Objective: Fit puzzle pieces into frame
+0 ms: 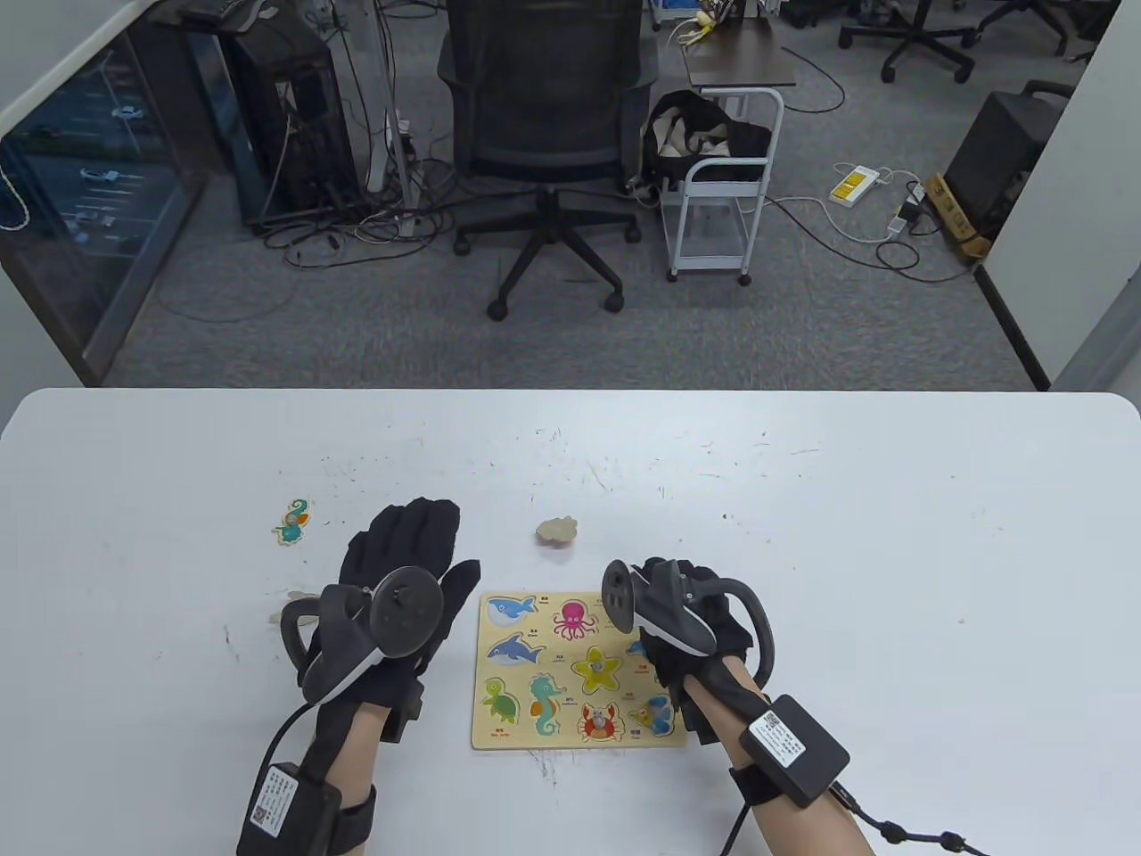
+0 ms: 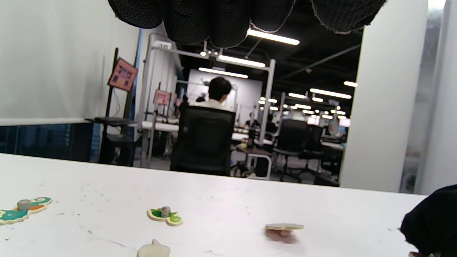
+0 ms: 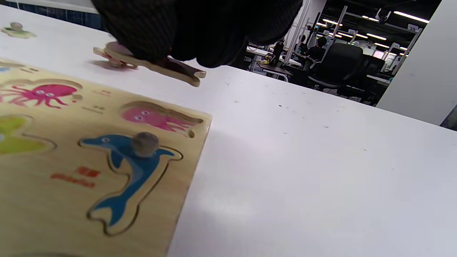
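Observation:
The wooden puzzle frame (image 1: 499,733) lies on the white table between my hands, with sea animals in most recesses. In the right wrist view a pink jellyfish recess (image 3: 157,119) at the frame's corner (image 3: 192,150) is empty, beside a blue dolphin piece (image 3: 132,160) with a knob. My right hand (image 1: 664,615) hovers over the frame's far right corner, and its fingers (image 3: 185,39) pinch a pale wooden piece (image 3: 178,73), face down, just past that corner. My left hand (image 1: 406,557) lies open and empty, left of the frame, fingers stretched forward.
Loose pieces lie beyond the frame: a colourful seahorse-like piece (image 1: 292,522) at the far left, a face-down piece (image 1: 557,531) behind the frame, a pale one (image 1: 290,611) by my left wrist, and a green piece with a knob (image 2: 165,216).

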